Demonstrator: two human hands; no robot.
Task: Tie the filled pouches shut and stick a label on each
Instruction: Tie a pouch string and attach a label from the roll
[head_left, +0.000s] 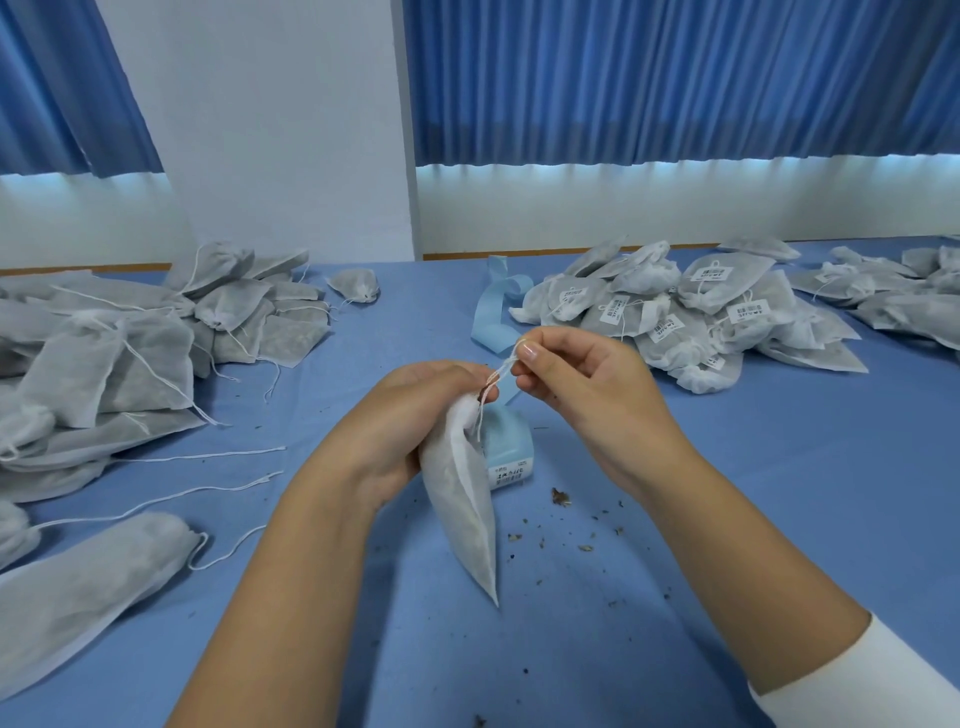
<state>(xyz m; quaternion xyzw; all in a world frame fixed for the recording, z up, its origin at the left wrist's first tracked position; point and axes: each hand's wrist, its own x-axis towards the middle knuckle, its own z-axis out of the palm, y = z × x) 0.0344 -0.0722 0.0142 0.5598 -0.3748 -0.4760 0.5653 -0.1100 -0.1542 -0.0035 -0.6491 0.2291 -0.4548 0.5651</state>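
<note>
A filled white fabric pouch (465, 499) hangs tilted above the blue table, bottom corner pointing down. My left hand (410, 415) grips its gathered neck. My right hand (571, 374) pinches the pouch's white drawstring (501, 371) between thumb and forefinger, just up and right of the neck. Behind the pouch lies a roll of labels (511, 457) on pale blue backing, with a loose strip (493, 306) curling up toward the back.
A heap of unlabelled pouches (130, 353) with trailing strings fills the left side, and one (88, 582) lies at the near left. A pile of labelled pouches (691, 317) sits back right. Dark crumbs (561, 499) dot the blue tablecloth (727, 467).
</note>
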